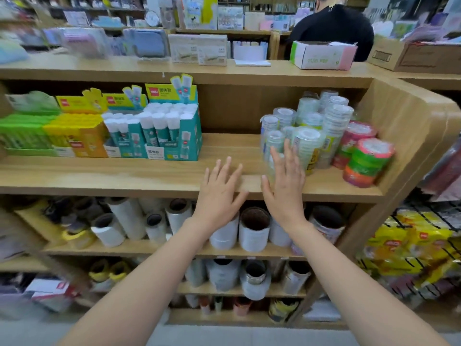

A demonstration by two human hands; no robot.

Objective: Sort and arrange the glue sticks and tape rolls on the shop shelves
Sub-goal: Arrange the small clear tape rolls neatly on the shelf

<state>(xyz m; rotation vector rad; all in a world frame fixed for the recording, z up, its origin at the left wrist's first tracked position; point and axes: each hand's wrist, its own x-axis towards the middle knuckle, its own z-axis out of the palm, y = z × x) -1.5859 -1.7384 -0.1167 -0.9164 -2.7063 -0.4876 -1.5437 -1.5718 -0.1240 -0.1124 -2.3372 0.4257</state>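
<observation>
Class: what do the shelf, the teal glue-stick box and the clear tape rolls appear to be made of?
Pale wooden shelf: wood or wood-look laminate, matt; grain lines show. Teal glue-stick display box: printed card, probably; folded flaps. Clear tape rolls: glossy see-through plastic film, likely.

Teal-and-white glue sticks (159,128), clear tape rolls (306,126), pink-green-orange tape stacks (366,158), tan wood-grain shelf (124,173).

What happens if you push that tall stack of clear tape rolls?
The clear tape stack stands tall and narrow, so it would probably tip rather than slide. Its shiny wrap looks slippery. Once down, being round, it might roll.
</observation>
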